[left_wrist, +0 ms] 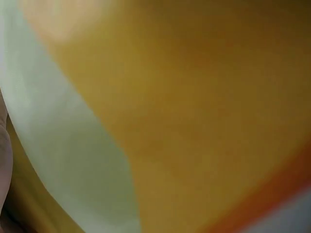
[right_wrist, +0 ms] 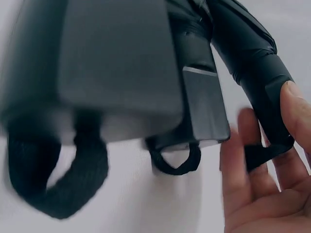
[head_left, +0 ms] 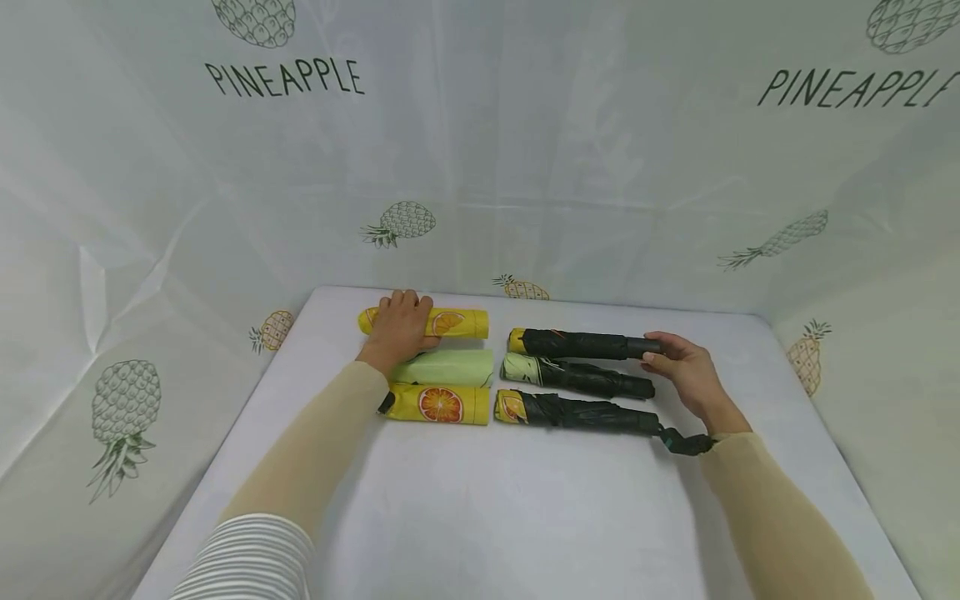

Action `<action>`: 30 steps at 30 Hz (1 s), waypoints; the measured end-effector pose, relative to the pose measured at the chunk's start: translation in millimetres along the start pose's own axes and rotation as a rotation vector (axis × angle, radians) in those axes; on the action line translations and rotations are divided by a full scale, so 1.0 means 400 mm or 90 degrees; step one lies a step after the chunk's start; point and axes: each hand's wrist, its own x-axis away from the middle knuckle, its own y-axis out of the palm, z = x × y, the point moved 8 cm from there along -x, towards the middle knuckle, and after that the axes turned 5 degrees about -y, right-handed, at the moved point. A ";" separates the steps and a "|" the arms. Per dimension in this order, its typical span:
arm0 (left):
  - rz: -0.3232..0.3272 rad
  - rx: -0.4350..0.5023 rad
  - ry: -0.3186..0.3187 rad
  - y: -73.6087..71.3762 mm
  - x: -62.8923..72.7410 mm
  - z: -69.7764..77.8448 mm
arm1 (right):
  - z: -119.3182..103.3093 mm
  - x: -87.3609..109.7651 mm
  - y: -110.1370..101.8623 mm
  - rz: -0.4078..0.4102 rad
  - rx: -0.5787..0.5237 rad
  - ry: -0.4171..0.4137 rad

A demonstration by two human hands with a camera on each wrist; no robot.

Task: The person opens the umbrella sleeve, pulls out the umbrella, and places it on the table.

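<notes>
My left hand [head_left: 401, 325] grips the farthest yellow citrus-print umbrella sleeve [head_left: 467, 323], fingers over its top. Below it lie a pale green sleeve [head_left: 461, 367] and a second yellow sleeve [head_left: 440, 405]. In the left wrist view, blurred yellow fabric [left_wrist: 194, 97] fills most of the picture. My right hand [head_left: 688, 373] pinches the handle end of the farthest folded black umbrella [head_left: 577, 344], its thumb on the handle [right_wrist: 272, 102]. Nearer lie a folded umbrella with a green tip [head_left: 592, 377] and one with an orange-print tip [head_left: 581, 412].
The sleeves and umbrellas lie in two columns on a white-covered table [head_left: 525, 517]. Black wrist loops [right_wrist: 175, 167] hang from the handles. A pineapple-print sheet [head_left: 540, 150] rises behind the table and along both sides.
</notes>
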 end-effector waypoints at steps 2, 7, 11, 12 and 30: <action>-0.005 -0.002 -0.002 0.008 -0.005 0.000 | 0.007 -0.001 -0.008 0.006 0.082 0.014; -0.009 0.006 0.000 0.015 -0.006 0.004 | 0.017 -0.008 -0.010 0.005 0.162 0.049; -0.005 0.009 0.006 0.015 -0.007 0.009 | 0.017 -0.016 -0.008 -0.011 0.217 0.055; -0.005 0.007 0.008 0.016 -0.008 0.010 | 0.016 -0.019 -0.008 -0.015 0.228 0.053; -0.111 -0.024 -0.002 0.069 -0.031 0.051 | 0.049 -0.036 0.002 -0.045 0.333 0.048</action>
